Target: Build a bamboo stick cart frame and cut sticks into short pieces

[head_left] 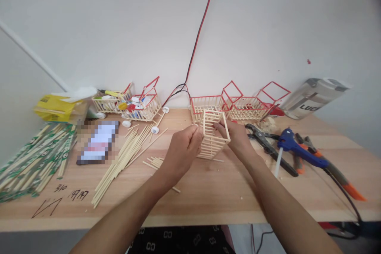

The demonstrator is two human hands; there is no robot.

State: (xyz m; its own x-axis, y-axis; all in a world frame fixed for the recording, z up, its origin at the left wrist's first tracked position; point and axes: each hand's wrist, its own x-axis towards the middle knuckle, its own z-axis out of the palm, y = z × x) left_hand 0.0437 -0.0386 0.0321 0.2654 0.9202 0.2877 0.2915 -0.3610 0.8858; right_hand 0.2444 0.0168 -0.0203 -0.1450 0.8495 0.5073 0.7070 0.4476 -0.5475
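Observation:
Held up over the middle of the table is a small basket frame (212,145) built from plain wooden sticks, tilted so that its slatted sides show. My left hand (186,141) is closed on its left edge, thumb on top. My right hand (235,135) grips it from the right, with fingertips reaching in among the sticks. Just behind it stand two stick baskets with red-painted rims and handles, the left basket (205,102) and the right basket (248,105). Short cut sticks (154,162) lie on the wood near my left wrist.
Long sticks (122,162), a phone (98,143) and wrapped chopsticks (38,158) lie left. Filled baskets (143,107) stand behind them, beside a wheeled axle (160,120). At right are a blue glue gun (297,149), black pliers (272,151) and a clear canister (312,97).

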